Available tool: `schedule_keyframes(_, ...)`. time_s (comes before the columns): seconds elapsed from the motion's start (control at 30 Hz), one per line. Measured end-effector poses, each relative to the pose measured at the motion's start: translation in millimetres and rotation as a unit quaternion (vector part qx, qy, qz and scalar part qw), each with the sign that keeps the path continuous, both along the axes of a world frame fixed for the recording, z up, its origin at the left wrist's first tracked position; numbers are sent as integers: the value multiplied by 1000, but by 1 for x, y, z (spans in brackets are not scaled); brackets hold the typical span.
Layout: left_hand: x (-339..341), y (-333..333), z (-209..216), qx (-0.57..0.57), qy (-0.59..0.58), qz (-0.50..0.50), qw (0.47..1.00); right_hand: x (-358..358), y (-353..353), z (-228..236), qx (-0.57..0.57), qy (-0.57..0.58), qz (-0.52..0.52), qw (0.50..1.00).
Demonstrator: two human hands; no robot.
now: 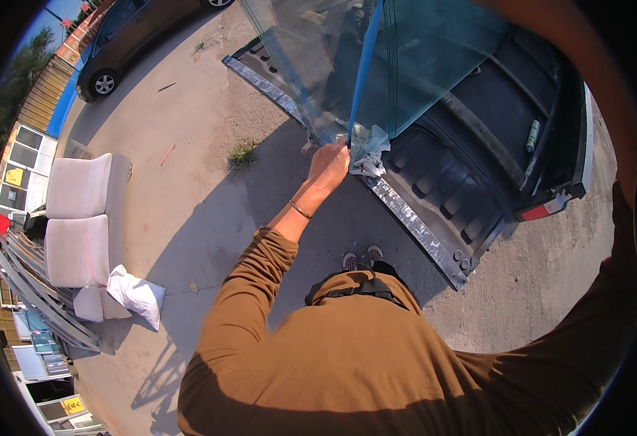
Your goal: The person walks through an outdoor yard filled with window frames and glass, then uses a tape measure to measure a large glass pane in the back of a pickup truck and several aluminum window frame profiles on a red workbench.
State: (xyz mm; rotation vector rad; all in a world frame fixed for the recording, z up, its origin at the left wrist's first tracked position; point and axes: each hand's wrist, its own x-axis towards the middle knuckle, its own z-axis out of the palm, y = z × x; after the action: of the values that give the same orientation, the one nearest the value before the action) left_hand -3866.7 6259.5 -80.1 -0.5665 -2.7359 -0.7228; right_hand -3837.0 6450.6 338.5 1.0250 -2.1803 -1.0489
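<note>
Blue strap (363,73) in clenched left grip (331,163), right grip unseen; glass panes (429,65) over truck bed (443,174), sunlit yard (176,123).

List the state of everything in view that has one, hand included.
Left hand, closed on the strap
Blue strap, drawn straight
Glass sheets, standing on edge; exact tilt unclear
Plastic wrap, crumpled
Tailgate, lowered
Tube, lying in the truck bed
Left sleeve, pushed up
White sack, lying on the ground
Car, standing on its wheels
</note>
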Motion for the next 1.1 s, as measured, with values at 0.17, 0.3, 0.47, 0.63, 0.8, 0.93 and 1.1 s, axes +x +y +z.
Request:
schedule_keyframes(0.17,8,2,12,9,-11,53,998,-27,-16,19,5,-17,48,999)
schedule_keyframes(0.3,10,6,15,18,-10,89,996,-55,-38,30,9,-39,72,997)
schedule_keyframes(0.47,21,-1,21,47,-36,90,994,-80,-55,43,15,-79,99,992)
schedule_keyframes(0.63,57,-10,36,92,-60,99,989,-97,-77,50,11,-100,51,994)
schedule_keyframes(0.8,104,-14,35,193,-166,142,957,-112,-96,54,9,-122,-12,992)
schedule_keyframes(0.93,140,-18,22,258,-250,192,913,-122,-108,53,11,-133,-42,990)
schedule_keyframes(1.1,177,-21,-1,292,-309,244,871,-131,-121,56,15,-141,-68,988)
